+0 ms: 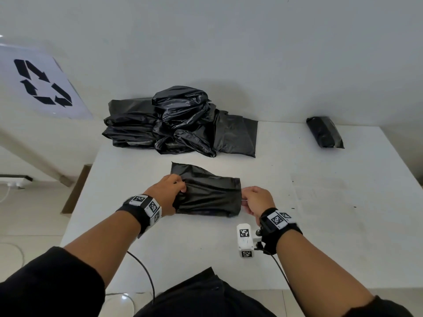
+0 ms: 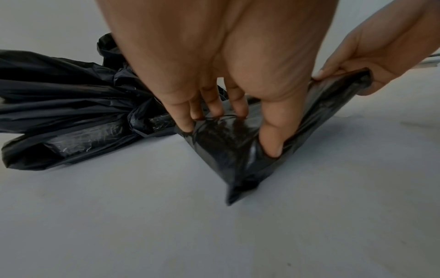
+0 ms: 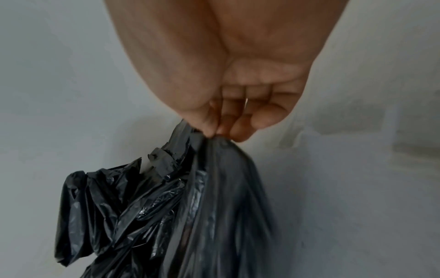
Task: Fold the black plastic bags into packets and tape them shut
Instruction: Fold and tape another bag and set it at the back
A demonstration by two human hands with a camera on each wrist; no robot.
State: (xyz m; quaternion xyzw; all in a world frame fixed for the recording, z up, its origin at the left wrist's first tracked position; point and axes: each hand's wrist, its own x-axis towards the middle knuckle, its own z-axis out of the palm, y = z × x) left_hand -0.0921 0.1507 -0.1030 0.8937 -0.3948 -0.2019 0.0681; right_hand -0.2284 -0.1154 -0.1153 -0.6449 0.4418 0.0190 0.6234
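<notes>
A partly folded black plastic bag (image 1: pixel 208 194) lies on the white table (image 1: pixel 297 225) in front of me, one corner sticking out at its far left. My left hand (image 1: pixel 170 193) grips its left end (image 2: pixel 228 146), thumb pressed in against the fingers. My right hand (image 1: pixel 250 200) pinches the right edge (image 3: pixel 221 178) between thumb and fingertips. A heap of loose black bags (image 1: pixel 180 122) sits at the back of the table; it also shows in the left wrist view as bags (image 2: pixel 71 112). One finished packet (image 1: pixel 325 132) lies at the far right.
A white sheet with a black recycling symbol (image 1: pixel 42 84) leans at the far left. A white wall (image 1: pixel 229 42) rises close behind the table. Cables (image 1: pixel 146 275) trail off the near table edge. The table's right half shows faint marks.
</notes>
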